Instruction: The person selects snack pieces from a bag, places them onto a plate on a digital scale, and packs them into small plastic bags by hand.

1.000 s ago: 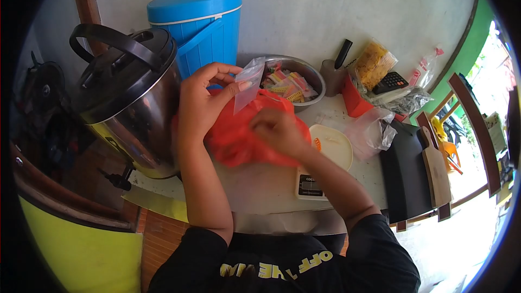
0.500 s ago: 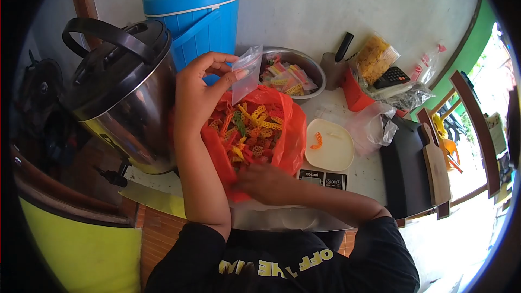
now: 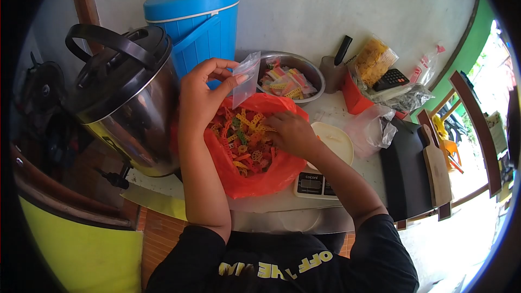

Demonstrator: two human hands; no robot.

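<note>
My left hand (image 3: 209,89) is raised over the left rim of a red plastic bag (image 3: 233,184). It pinches a small clear zip bag (image 3: 246,84) by its upper edge between thumb and fingers. The red bag stands wide, full of dry, lattice-shaped snack pieces (image 3: 241,141) in yellow, orange, red and green. My right hand (image 3: 293,134) reaches into the bag from the right, its fingers curled on yellow pieces; the fingertips are partly hidden. Beside it, a cream plate (image 3: 337,140) sits on a kitchen scale (image 3: 310,183), partly behind my right forearm.
Behind the red bag, a steel bowl (image 3: 320,78) holds several filled packets. A blue lidded container (image 3: 206,27) and a large steel pot with a tap (image 3: 135,114) stand left. To the right are a red box (image 3: 355,97), crumpled clear plastic (image 3: 372,127) and a wooden board (image 3: 436,168).
My right hand has moved from the bag's near edge up to its right side, uncovering more snack pieces. My left hand stays nearly still with the zip bag.
</note>
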